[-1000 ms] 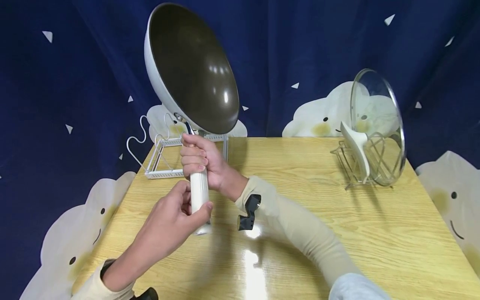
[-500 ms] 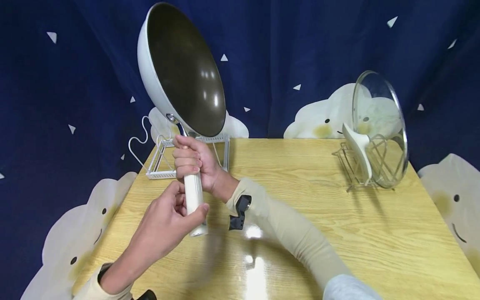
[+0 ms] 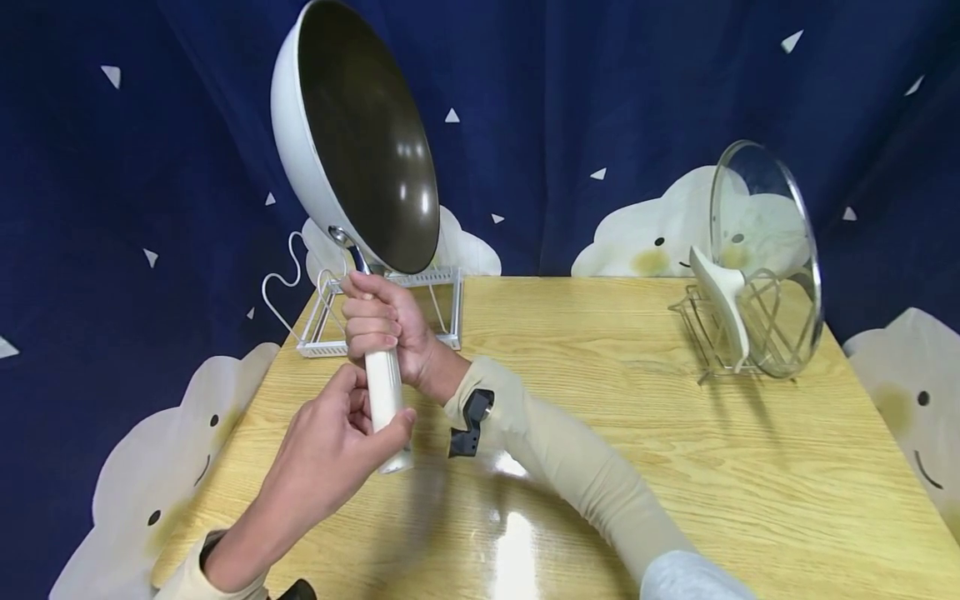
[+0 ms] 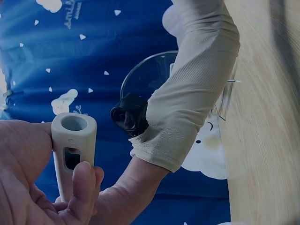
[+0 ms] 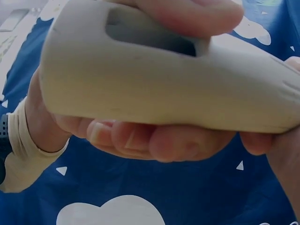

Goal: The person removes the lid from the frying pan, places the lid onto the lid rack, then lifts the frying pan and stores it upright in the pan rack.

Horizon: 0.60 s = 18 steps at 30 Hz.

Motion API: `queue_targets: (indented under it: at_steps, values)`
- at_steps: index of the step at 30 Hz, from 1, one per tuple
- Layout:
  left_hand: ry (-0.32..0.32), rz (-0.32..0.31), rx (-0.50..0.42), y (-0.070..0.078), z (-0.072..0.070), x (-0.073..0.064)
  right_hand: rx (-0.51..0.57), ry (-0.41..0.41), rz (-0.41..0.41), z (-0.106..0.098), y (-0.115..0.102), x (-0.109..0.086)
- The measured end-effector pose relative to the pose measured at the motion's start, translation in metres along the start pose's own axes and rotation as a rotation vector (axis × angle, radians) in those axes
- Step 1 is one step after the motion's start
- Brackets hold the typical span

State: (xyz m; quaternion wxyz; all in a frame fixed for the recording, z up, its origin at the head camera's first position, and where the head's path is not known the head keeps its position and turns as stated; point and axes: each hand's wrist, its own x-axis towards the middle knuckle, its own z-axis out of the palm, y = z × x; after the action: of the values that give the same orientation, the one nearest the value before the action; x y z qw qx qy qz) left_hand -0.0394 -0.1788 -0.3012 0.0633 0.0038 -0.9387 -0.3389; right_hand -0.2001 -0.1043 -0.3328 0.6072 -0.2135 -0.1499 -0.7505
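A wok, white outside and dark brown inside, is held up above the table, tilted with its inside facing right. My right hand grips the upper part of its white handle, near the metal joint. Lower down, my left hand holds the handle's end between thumb and fingers. The handle's end, with a round opening and a slot, shows in the left wrist view beside the left hand. In the right wrist view the handle fills the upper part, with fingertips along its underside.
A white wire rack stands at the back left of the wooden table, partly behind the wok. At the right, a glass lid with a white grip leans upright in a metal stand. A dark blue curtain hangs behind.
The wok and the right hand have shifted slightly left, and the wok has turned so less of its inside shows. Both hands keep their hold on the handle.
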Motion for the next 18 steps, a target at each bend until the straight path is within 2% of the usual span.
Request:
queue_targets:
  at_steps: [9, 18]
  values:
    - [0.019, 0.007, 0.023, -0.001, 0.002, 0.001, 0.074, -0.053, 0.030, -0.007, -0.002, 0.001]
    - [0.014, 0.001, 0.036, -0.003, 0.004, 0.005, 0.095, -0.059, 0.032, -0.015, -0.005, 0.002]
